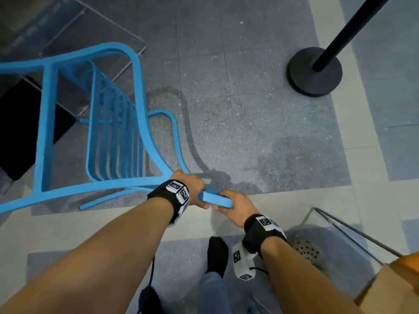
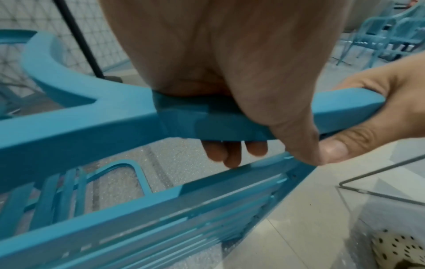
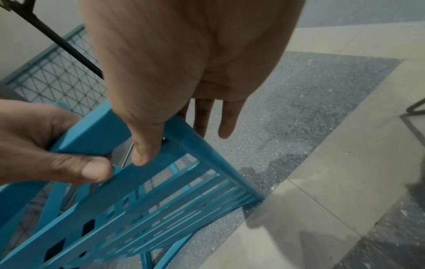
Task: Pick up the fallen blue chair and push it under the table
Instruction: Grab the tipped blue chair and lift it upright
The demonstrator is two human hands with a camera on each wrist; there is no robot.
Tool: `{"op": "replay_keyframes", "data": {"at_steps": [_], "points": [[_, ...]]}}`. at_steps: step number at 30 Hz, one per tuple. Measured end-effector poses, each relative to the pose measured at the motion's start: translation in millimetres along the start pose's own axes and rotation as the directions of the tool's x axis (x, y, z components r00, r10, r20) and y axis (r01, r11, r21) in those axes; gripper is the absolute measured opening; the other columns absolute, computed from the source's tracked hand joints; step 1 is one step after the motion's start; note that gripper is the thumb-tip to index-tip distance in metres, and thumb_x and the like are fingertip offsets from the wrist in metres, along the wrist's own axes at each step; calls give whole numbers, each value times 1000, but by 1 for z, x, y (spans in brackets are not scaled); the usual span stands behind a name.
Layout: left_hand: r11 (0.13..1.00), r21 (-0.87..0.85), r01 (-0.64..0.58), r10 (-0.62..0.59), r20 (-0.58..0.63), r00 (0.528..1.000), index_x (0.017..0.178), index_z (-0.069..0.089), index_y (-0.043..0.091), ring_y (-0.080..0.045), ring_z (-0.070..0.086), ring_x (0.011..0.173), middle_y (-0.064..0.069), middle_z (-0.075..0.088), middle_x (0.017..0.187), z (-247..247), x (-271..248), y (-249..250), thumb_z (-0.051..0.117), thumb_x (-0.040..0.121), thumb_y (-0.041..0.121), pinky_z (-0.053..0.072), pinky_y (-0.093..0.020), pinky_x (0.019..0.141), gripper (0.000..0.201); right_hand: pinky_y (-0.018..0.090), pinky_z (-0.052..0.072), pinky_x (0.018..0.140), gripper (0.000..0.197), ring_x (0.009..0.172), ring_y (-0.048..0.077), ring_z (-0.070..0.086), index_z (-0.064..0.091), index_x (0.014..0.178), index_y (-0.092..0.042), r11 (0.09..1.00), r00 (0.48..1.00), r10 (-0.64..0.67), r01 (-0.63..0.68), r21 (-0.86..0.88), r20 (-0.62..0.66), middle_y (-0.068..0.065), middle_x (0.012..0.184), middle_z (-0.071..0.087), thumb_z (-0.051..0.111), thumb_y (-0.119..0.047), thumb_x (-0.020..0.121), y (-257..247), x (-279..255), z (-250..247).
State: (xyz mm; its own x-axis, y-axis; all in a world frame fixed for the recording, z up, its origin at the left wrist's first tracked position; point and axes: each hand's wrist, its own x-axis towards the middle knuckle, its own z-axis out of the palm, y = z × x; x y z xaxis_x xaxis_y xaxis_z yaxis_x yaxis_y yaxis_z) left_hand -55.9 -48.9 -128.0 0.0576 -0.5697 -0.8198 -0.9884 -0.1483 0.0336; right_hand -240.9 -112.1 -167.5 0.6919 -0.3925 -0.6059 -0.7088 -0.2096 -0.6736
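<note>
The blue chair (image 1: 113,132) is tipped over, its slatted seat on edge and its legs reaching to the left. Both hands hold one blue rail at its near end. My left hand (image 1: 191,188) wraps the rail, and in the left wrist view its fingers (image 2: 232,152) curl under the blue chair (image 2: 92,123) rail with the thumb in front. My right hand (image 1: 235,205) grips the rail's free end just to the right. In the right wrist view its thumb (image 3: 144,145) lies over the blue chair (image 3: 147,196) rail with the fingers behind. A clear-topped table (image 1: 106,28) stands beyond the chair at upper left.
A black stanchion base (image 1: 315,71) with its pole stands at upper right. A second glass table (image 1: 344,225) and a cardboard box (image 1: 394,286) are at lower right, over a floor drain (image 1: 306,250). My feet stand below the hands. More blue chairs (image 2: 391,41) stand far off.
</note>
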Motion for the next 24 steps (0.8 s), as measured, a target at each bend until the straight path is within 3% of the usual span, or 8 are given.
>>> {"op": "replay_keyframes", "data": {"at_steps": [5,9,11,14,16,19,21,24], "points": [[1000,8,25,-24,-81,996,114,62,28,-25,61,103,1,66,105,-3,-12,3,50,80,74,39,-43,91,58,28,39,68,20,78,16,57,68,105,-30,999,997,23,-24,-24,-73,-7,87,64,74,-38,86,-8,-9,-1],[1000,-23,8,-13,-201,980,104,64,26,-25,63,98,2,67,99,-16,-35,1,49,82,71,39,-43,92,52,32,43,65,14,73,20,57,68,97,-26,998,990,-34,27,-52,-136,1,86,70,75,-32,86,-25,-21,-19],[999,-48,-1,-11,-246,969,102,63,25,-25,63,98,2,68,99,-34,-53,-1,46,81,74,38,-43,90,56,33,48,65,9,71,18,60,68,88,-27,999,980,-41,40,-9,-194,-3,78,68,76,-27,84,-38,-30,-34],[994,-111,-5,-28,-298,954,101,61,25,-25,64,100,2,68,101,-57,-84,-4,48,80,74,40,-42,90,55,14,39,55,17,60,1,55,65,78,-27,990,950,-87,116,82,-301,-9,63,59,79,-19,82,-63,-48,-54],[988,-153,-18,-33,-324,946,92,56,27,-25,63,98,3,67,100,-67,-114,-8,50,81,72,41,-42,89,46,14,38,52,10,58,1,55,66,81,-24,988,952,-115,140,69,-285,-8,63,59,75,-20,84,-85,-61,-63],[979,-199,-33,-43,-366,929,83,46,30,-24,63,94,3,65,96,-74,-167,-20,51,83,70,36,-38,79,41,29,49,60,7,67,13,61,67,90,-30,987,969,-156,158,-6,-192,-7,72,67,68,-25,86,-131,-80,-72],[970,-242,-17,-82,-391,917,82,46,28,-26,62,93,1,66,97,-72,-206,-29,53,84,67,34,-36,74,40,33,48,63,8,73,20,64,67,94,-31,970,961,-240,230,-81,-137,-3,79,71,69,-29,87,-167,-96,-71],[938,-342,49,-199,-419,886,81,53,25,-29,64,87,-2,68,92,-60,-268,-49,57,81,64,41,-36,69,39,36,48,67,11,82,26,65,65,95,-25,912,928,-369,351,-210,-49,4,87,72,68,-34,90,-231,-123,-58]]}}
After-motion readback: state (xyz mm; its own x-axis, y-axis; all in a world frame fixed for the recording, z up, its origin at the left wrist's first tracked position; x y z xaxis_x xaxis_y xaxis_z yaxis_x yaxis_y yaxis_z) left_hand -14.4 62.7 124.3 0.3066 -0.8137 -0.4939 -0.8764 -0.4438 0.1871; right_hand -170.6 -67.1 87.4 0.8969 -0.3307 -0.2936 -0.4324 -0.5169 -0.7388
